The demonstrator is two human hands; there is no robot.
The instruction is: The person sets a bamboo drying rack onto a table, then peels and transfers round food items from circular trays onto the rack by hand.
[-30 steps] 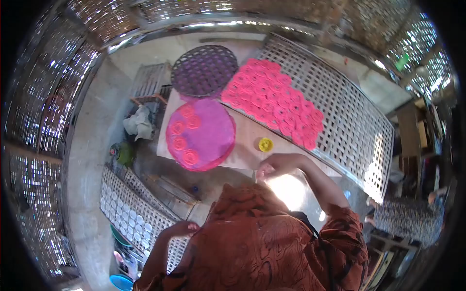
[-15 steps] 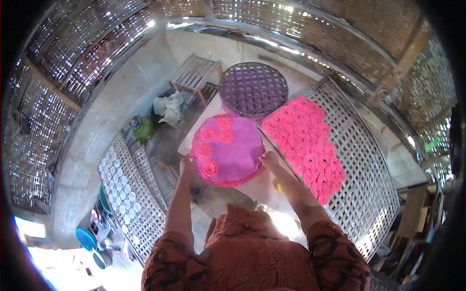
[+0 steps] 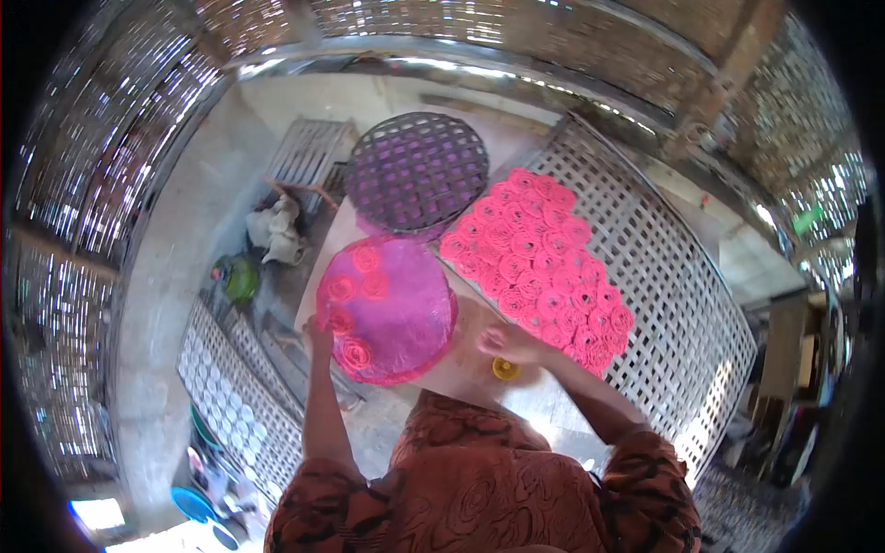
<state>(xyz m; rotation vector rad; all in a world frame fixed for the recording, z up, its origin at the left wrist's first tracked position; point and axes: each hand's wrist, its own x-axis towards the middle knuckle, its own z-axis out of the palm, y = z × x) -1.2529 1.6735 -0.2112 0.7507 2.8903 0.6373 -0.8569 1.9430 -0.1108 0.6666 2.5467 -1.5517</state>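
A round purple cloth surface [image 3: 406, 290] with a bright pink rim lies on the pale table [image 3: 376, 376]. Several coiled pink rosettes [image 3: 353, 353] sit on its left part. At its lower left rim, my left hand [image 3: 318, 334] grips the edge, fingers partly hidden. My right hand [image 3: 502, 343] is off the rim to the right, its fingers loosely bent and apart, with nothing visible in them. Just below it sits a small yellow round object [image 3: 505, 369]. Many pink rosettes [image 3: 544, 267] overlap on the lattice rack [image 3: 673, 304] at the right.
A dark woven round basket [image 3: 419, 170] stands behind the purple surface, over more purple material. At the left are a slatted bench [image 3: 309, 152], a white cloth bundle [image 3: 277, 230], a green rounded container [image 3: 240, 278] and another lattice rack [image 3: 221, 396] bearing pale discs.
Since half a second ago, my right hand has left the purple surface's right rim and moved over by the yellow object. My left hand stays at the left rim. The camera view has shifted.
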